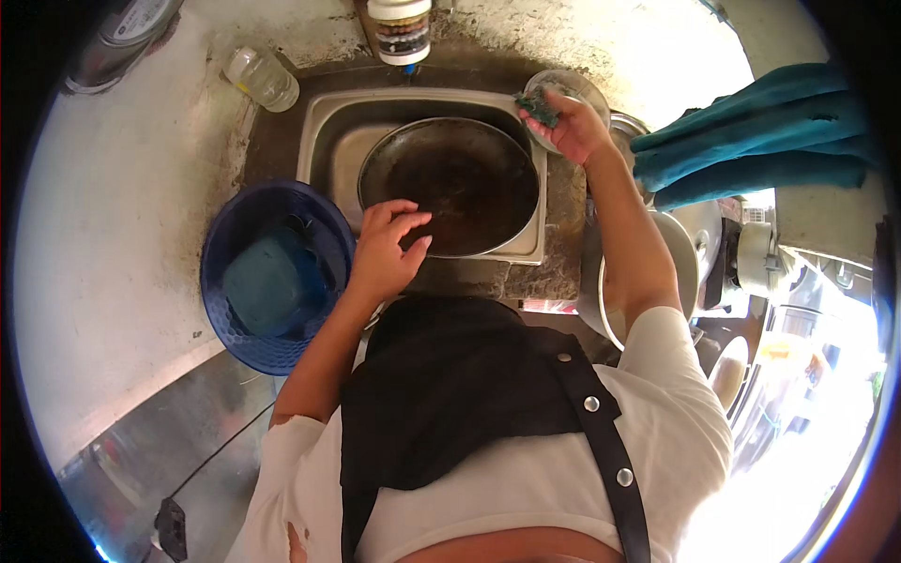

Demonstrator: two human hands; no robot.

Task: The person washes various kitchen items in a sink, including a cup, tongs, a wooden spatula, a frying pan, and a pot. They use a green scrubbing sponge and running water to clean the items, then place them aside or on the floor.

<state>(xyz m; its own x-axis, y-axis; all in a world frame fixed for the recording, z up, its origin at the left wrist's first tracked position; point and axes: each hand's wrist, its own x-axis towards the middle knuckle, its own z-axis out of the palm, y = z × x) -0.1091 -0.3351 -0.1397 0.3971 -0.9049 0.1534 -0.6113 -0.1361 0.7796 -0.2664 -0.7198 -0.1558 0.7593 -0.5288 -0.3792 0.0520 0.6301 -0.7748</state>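
A wide, dark metal pan (457, 183) lies in the stainless steel sink (334, 151), filling much of the basin. My left hand (391, 246) is over the pan's near left rim with fingers apart and nothing in them; whether it touches the rim I cannot tell. At the sink's far right corner, my right hand (570, 123) grips a green scouring pad (538, 107) above a clear round bowl (588, 88). The bowl's contents are hard to make out, partly covered by the hand.
A blue plastic basin (218, 281) with water stands left of the sink. A clear jar (271, 81) is at the back left, a water filter (400, 32) above the sink's back edge. Teal cloths (753, 134) hang at the right, near a large pot (679, 246).
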